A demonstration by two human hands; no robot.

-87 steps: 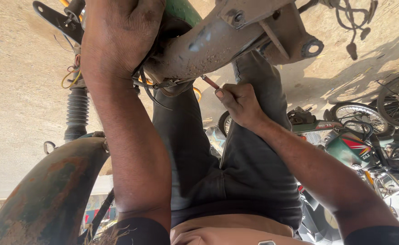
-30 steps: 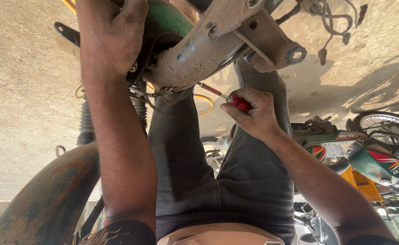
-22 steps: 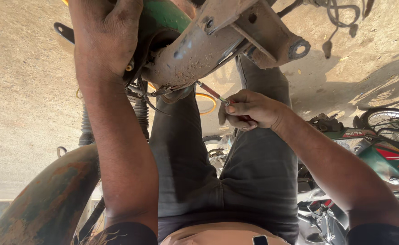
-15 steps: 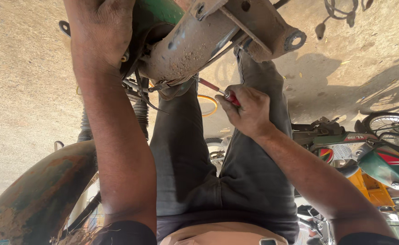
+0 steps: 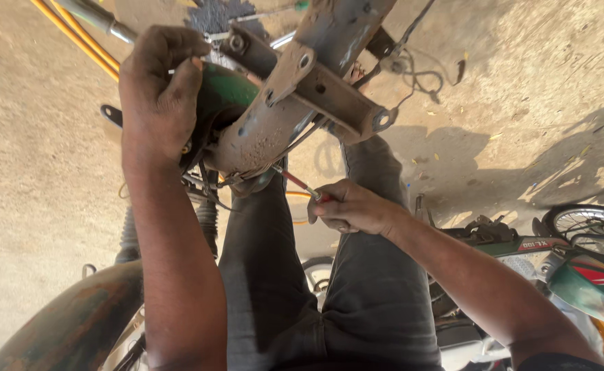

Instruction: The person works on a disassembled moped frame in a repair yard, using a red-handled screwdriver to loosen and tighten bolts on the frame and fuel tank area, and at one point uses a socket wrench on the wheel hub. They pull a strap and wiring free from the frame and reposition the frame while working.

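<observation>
The left hand (image 5: 157, 96) clamps around the green part (image 5: 223, 93) beside the grey frame tube (image 5: 281, 117). The right hand (image 5: 353, 206) grips a red-handled screwdriver (image 5: 300, 184), its tip at the tube's lower edge; open ground lies beyond.

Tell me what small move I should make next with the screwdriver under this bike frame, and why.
Probably ease the red-handled screwdriver a little further in and seat its tip before turning. The right hand grips the handle, and the shaft angles up towards the wire cluster under the grey frame tube, where the tip is hidden. The left hand already steadies the green part.
</observation>
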